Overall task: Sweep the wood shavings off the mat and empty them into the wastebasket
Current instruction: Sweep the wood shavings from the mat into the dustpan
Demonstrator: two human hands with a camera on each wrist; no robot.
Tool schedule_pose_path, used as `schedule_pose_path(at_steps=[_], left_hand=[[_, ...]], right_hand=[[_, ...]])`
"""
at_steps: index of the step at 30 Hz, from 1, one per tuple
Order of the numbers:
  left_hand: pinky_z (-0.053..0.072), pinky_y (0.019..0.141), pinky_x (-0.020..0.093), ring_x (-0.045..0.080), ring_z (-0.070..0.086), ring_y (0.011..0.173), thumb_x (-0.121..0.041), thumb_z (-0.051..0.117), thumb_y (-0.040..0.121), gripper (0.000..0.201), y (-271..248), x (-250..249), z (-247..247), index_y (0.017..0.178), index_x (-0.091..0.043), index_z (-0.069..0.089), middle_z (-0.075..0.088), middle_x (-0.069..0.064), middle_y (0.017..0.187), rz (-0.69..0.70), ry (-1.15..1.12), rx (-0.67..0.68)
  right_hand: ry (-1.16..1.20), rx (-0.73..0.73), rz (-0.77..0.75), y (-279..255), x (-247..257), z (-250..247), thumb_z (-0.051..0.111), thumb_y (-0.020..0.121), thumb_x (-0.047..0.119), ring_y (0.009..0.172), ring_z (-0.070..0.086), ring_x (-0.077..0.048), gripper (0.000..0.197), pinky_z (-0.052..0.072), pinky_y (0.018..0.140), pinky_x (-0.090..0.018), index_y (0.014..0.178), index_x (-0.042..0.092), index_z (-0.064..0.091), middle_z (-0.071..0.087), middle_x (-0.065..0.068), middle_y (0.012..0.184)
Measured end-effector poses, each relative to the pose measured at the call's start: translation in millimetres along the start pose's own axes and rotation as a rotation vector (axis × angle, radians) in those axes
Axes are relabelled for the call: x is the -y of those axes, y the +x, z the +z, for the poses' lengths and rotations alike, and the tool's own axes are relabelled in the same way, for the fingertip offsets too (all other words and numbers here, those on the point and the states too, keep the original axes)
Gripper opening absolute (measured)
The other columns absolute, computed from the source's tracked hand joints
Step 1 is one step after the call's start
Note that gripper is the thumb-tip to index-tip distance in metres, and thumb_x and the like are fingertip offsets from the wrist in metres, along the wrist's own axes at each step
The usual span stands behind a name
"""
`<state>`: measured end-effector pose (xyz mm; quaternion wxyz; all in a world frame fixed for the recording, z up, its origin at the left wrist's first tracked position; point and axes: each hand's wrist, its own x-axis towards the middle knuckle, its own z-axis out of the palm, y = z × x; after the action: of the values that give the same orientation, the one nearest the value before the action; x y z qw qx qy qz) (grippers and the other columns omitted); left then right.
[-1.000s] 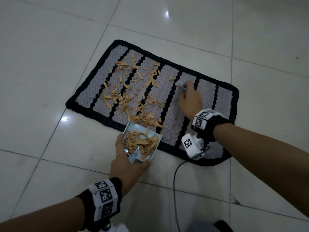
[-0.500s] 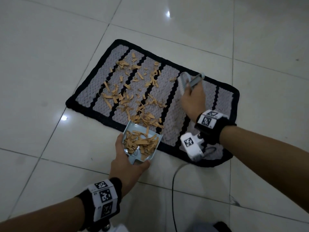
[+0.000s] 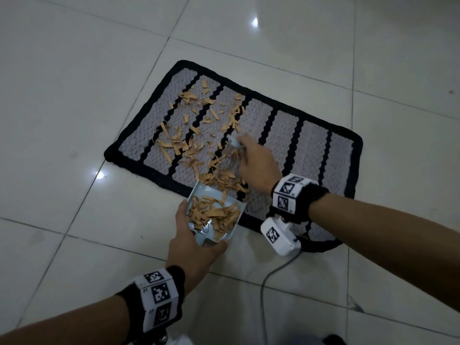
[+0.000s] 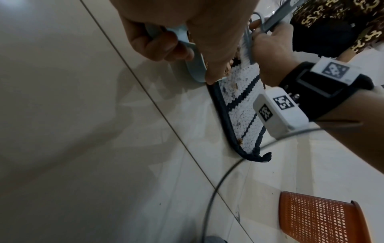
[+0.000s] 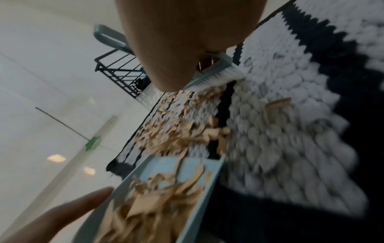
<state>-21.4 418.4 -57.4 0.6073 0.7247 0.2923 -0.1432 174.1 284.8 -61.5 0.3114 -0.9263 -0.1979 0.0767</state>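
A grey mat (image 3: 283, 135) with black stripes and border lies on the tiled floor, strewn with tan wood shavings (image 3: 189, 143) on its left half. My left hand (image 3: 194, 242) grips the handle of a pale blue dustpan (image 3: 206, 195), its lip at the mat's near edge and holding a heap of shavings. My right hand (image 3: 256, 163) grips a small brush (image 3: 234, 141), bristles down on the mat among the shavings just beyond the pan. In the right wrist view the brush (image 5: 216, 75) sits behind a pile of shavings (image 5: 182, 131) heading into the dustpan (image 5: 166, 166). An orange mesh wastebasket (image 4: 320, 218) stands nearby in the left wrist view.
Glossy white floor tiles (image 3: 74, 70) surround the mat. A grey cable (image 3: 271, 275) trails from my right wrist across the floor. A black wire rack (image 5: 118, 72) stands beyond the mat in the right wrist view. A person in patterned clothing (image 4: 332, 21) is close by.
My right hand lifted the brush off the right part of the mat and brought it left and down among the shavings. The left hand and dustpan stayed put.
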Motion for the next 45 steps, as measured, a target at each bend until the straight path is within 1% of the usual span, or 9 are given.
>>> schedule_pose_path(at_steps=[9,13,16,18,22,34,38,42,45], left_hand=[[0.049,0.084,0.028,-0.019,0.060,0.070,-0.017,0.085,0.072,0.108,-2,-2,0,0.147,-0.044,0.013,0.055,-0.025,0.111,-0.008,-0.009,0.000],[0.051,0.087,0.031,-0.019,0.061,0.075,-0.017,0.086,0.070,0.110,0,2,-3,0.149,-0.042,0.014,0.055,-0.026,0.115,-0.003,-0.037,-0.017],[0.050,0.075,0.021,-0.017,0.062,0.073,-0.017,0.086,0.071,0.107,0,6,-6,0.145,-0.046,0.015,0.054,-0.029,0.115,-0.006,-0.044,-0.023],[0.051,0.076,0.020,-0.018,0.061,0.078,-0.020,0.087,0.070,0.108,0,9,-8,0.145,-0.047,0.013,0.054,-0.031,0.115,-0.008,-0.026,-0.030],[0.051,0.081,0.021,-0.015,0.058,0.088,-0.025,0.087,0.069,0.114,0,11,-10,0.149,-0.045,0.008,0.055,-0.031,0.111,-0.012,0.016,-0.025],[0.047,0.057,0.004,-0.018,0.061,0.073,-0.017,0.085,0.071,0.113,-1,6,-6,0.150,-0.041,0.008,0.053,-0.032,0.108,-0.032,0.016,-0.014],[0.046,0.062,0.005,-0.016,0.063,0.076,-0.020,0.086,0.070,0.114,-2,6,-6,0.150,-0.043,0.007,0.056,-0.031,0.110,-0.040,0.026,-0.021],[0.048,0.064,0.008,-0.014,0.064,0.074,-0.020,0.085,0.071,0.115,-2,5,-5,0.151,-0.042,0.006,0.060,-0.019,0.117,-0.048,0.017,-0.022],[0.053,0.072,0.017,-0.010,0.066,0.077,-0.023,0.086,0.071,0.115,-2,6,-6,0.149,-0.045,0.006,0.060,-0.018,0.121,-0.048,0.012,-0.023]], right_hand=[[0.133,-0.255,0.082,50,-9,-31,0.038,0.103,0.020,0.046,0.042,-0.012,0.024,0.031,0.040,-0.019,0.114,0.010,0.057,0.052,0.002,0.063],[0.136,-0.350,0.071,101,-14,-46,0.043,0.097,0.007,0.074,0.060,-0.027,0.025,0.045,0.061,-0.032,0.108,0.011,0.065,0.069,-0.014,0.090],[0.083,-0.303,0.075,127,-19,-49,0.044,0.093,0.002,0.093,0.063,-0.029,0.029,0.043,0.074,-0.026,0.107,0.009,0.069,0.070,-0.013,0.103],[0.043,-0.236,0.078,136,-22,-45,0.044,0.089,0.000,0.095,0.063,-0.033,0.029,0.047,0.089,-0.035,0.101,0.008,0.070,0.070,-0.014,0.101],[-0.007,-0.044,0.060,128,-29,-27,0.045,0.086,-0.003,0.083,0.062,-0.035,0.024,0.043,0.066,-0.031,0.097,0.004,0.065,0.067,-0.019,0.093],[0.050,0.217,-0.267,11,-23,-26,0.056,0.073,-0.013,0.071,0.060,-0.028,0.029,0.052,0.057,-0.045,0.094,0.004,0.066,0.067,-0.013,0.084],[0.119,0.102,-0.220,32,-18,-40,0.049,0.079,-0.002,0.059,0.052,-0.017,0.023,0.040,0.049,-0.026,0.093,0.005,0.066,0.061,-0.001,0.073],[0.061,-0.119,-0.130,92,-25,-51,0.046,0.086,-0.007,0.076,0.054,-0.016,0.028,0.038,0.057,-0.015,0.106,0.005,0.062,0.065,-0.008,0.094],[0.031,-0.216,-0.020,137,-33,-56,0.046,0.086,0.000,0.091,0.059,-0.023,0.031,0.042,0.067,-0.025,0.108,0.008,0.066,0.068,-0.011,0.103]])
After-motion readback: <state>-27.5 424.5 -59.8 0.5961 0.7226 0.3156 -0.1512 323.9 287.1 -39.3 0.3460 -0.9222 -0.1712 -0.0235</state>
